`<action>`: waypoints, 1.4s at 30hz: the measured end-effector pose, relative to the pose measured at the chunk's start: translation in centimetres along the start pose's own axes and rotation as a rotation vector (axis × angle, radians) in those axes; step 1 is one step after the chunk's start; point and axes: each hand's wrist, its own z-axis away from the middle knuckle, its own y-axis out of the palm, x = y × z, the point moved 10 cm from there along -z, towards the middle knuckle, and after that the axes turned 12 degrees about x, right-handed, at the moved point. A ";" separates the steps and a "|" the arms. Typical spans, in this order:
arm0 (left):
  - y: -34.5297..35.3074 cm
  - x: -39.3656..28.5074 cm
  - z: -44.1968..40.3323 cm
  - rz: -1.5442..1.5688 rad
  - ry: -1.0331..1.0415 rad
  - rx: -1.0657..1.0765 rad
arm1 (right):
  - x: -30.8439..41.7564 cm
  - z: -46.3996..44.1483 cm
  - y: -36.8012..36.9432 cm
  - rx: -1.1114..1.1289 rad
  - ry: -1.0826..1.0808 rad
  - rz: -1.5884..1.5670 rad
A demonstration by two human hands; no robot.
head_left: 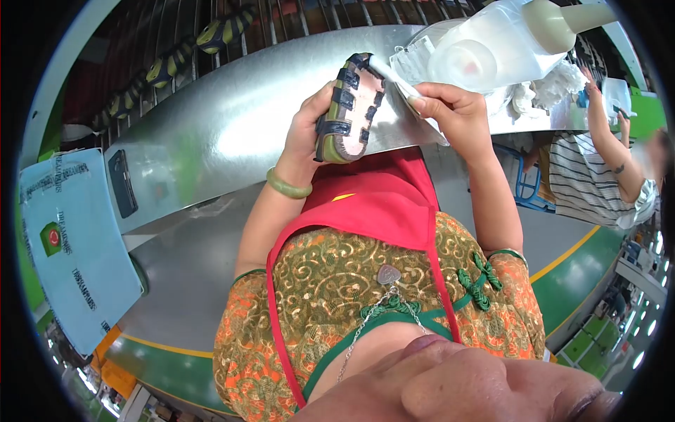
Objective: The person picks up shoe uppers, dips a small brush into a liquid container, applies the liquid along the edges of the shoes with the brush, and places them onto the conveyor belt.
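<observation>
One held shoe (360,112) — one bangle (288,186)

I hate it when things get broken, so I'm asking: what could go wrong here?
The shoe might slip, as only the left hand grips it. The white stick, in the right hand, is at the shoe's tip, so it could bump a strap. What looks like a phone lies near the table's edge; a nudge might drop it.

Bright, fairly even light leaves white glare on the metal tabletop (232,105); the slatted rack (304,17) beyond sits dimmer. Lamps (638,360) glow at lower right. Fisheye distortion bends the edges into black corners.
</observation>
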 end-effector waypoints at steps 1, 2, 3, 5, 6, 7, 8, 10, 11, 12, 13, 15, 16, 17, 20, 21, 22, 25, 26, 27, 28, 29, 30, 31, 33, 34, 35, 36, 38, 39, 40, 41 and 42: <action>0.5 -0.3 0.0 -0.053 0.004 0.014 | -0.1 0.0 0.1 -0.018 -0.008 -0.025; 0.5 -0.5 0.0 -0.049 0.010 0.012 | 0.0 0.0 0.4 -0.012 -0.008 -0.021; 0.5 -0.9 0.0 -0.139 0.030 0.011 | 0.2 0.3 0.5 -0.024 -0.009 0.016; 1.3 -1.4 0.0 -0.237 0.042 0.044 | 0.3 0.5 0.6 -0.033 -0.009 0.052; 1.4 -1.4 0.1 -0.235 0.043 0.040 | 0.7 0.6 0.6 -0.031 -0.052 0.060; 1.3 -1.5 0.2 -0.256 0.040 0.022 | 1.1 0.7 0.6 -0.029 -0.097 0.068; 1.1 -1.5 0.2 -0.278 0.037 0.006 | 1.1 0.7 0.5 -0.027 -0.095 0.067; 0.9 -1.5 0.1 -0.274 0.042 0.022 | 1.1 0.6 1.2 0.048 -0.105 0.076; 0.9 -1.5 0.0 -0.271 0.049 0.041 | 1.0 0.6 1.1 0.049 -0.103 0.074; 1.0 -1.5 -0.1 -0.272 0.048 0.040 | 1.3 0.5 1.5 0.076 -0.127 0.117; 0.8 -1.7 -0.1 -0.273 0.055 -0.007 | 1.5 0.5 1.7 0.103 -0.150 0.160; 0.3 -1.6 0.1 -0.272 0.055 -0.057 | 1.1 0.7 1.9 0.142 -0.169 0.203; 0.1 -1.5 0.1 -0.280 0.048 -0.080 | 1.1 0.9 2.1 0.180 -0.193 0.249; -0.1 -1.7 0.0 -0.293 0.044 -0.099 | 1.3 1.0 1.7 0.176 -0.198 0.248; -0.5 -2.0 -0.1 -0.384 0.061 -0.106 | 1.0 0.9 2.0 0.291 -0.116 0.253; 0.4 -1.7 -0.2 -0.338 0.014 -0.027 | 0.7 0.6 1.2 0.187 -0.054 0.116; 0.6 -1.7 -0.3 -0.340 0.011 -0.024 | 0.1 0.4 0.6 0.084 0.008 -0.021; 0.7 -1.8 -0.3 -0.375 0.025 -0.056 | -0.7 -1.0 0.3 -0.001 -0.031 -0.059; 0.5 -1.8 -0.4 -0.378 0.025 -0.053 | -0.6 -1.3 0.3 -0.023 -0.053 -0.081; 0.5 -1.8 -0.5 -0.380 0.032 -0.035 | -0.7 -1.2 0.4 -0.016 -0.021 -0.105; 0.5 -1.9 -0.5 -0.381 0.039 -0.017 | -0.7 -1.0 0.4 -0.017 -0.025 -0.105; 0.7 -2.1 -0.3 -0.377 0.027 -0.003 | -0.2 -0.9 0.6 0.011 -0.067 0.008; 0.7 -2.0 -0.3 -0.379 0.026 -0.001 | 0.3 -0.7 0.9 0.038 -0.108 0.120; 0.2 -2.3 -0.2 -0.380 0.056 -0.049 | 0.3 -0.5 1.4 0.094 -0.129 0.132; -0.8 -2.5 -0.1 -0.338 0.082 -0.104 | 0.3 0.3 2.1 0.163 -0.133 0.165; -0.7 -2.5 -0.2 -0.344 0.081 -0.094 | 0.4 0.6 2.7 0.237 -0.140 0.201; -0.1 -2.9 -0.2 -0.307 0.128 -0.046 | 0.2 0.9 2.8 0.283 -0.089 0.184; 0.3 -3.3 -0.1 -0.269 0.177 -0.001 | 0.4 1.1 2.5 0.281 -0.099 0.185; -0.7 -4.4 0.3 -0.243 0.225 0.032 | 0.3 1.2 1.7 0.239 -0.082 -0.111; 1.0 -4.6 -0.3 -0.266 0.180 0.076 | 0.2 1.3 1.1 0.194 -0.094 -0.228; 2.7 -4.6 -0.7 -0.289 0.135 0.118 | 0.5 1.3 1.2 0.205 -0.102 -0.231; 1.5 -4.1 -0.4 -0.300 0.056 0.085 | 0.8 1.2 0.6 0.153 -0.116 -0.307; 0.5 -4.1 -0.3 -0.388 0.109 0.070 | 0.9 1.1 0.0 0.099 -0.130 -0.380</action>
